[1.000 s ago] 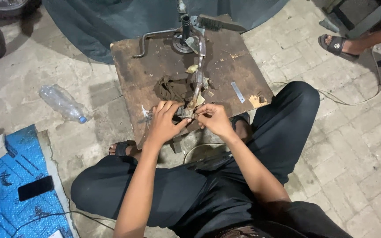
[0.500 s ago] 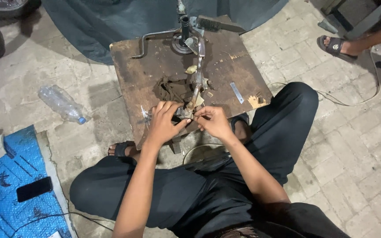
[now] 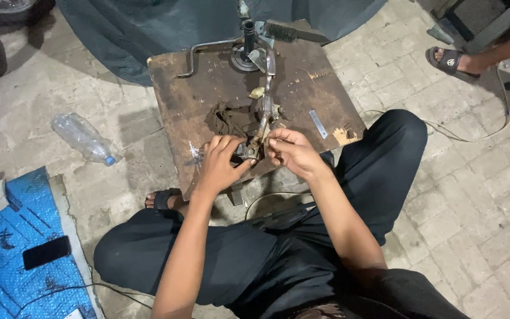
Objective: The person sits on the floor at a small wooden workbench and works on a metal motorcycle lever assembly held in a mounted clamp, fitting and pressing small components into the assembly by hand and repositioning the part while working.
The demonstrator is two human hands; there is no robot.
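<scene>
The fingers of the left hand [image 3: 218, 165] are curled and clamped on the near end of a small metal assembly [image 3: 249, 150] at the front edge of the table [image 3: 172, 94]. The fingers of the right hand [image 3: 290, 152] are pinched together on the same part from the other side, so both hands meet on it. What exactly sits between the fingertips is too small to tell. The piece joins a thin metal arm [image 3: 265, 103] that runs away across the table to a round upright fitting [image 3: 246, 53] at the far edge. It looks stiff, hard and greasy, likely slippery, with some weight for its size; the safest hold seems to be at the chunky near end, not the thin arm. A crumpled dark rag [image 3: 228, 121] lies just beside it, soft and oily. The tabletop is worn, stained wood. On the paved floor lie a clear plastic bottle [image 3: 84, 139] and a blue tarp [image 3: 13, 260] with a black phone [image 3: 46, 252] on it
</scene>
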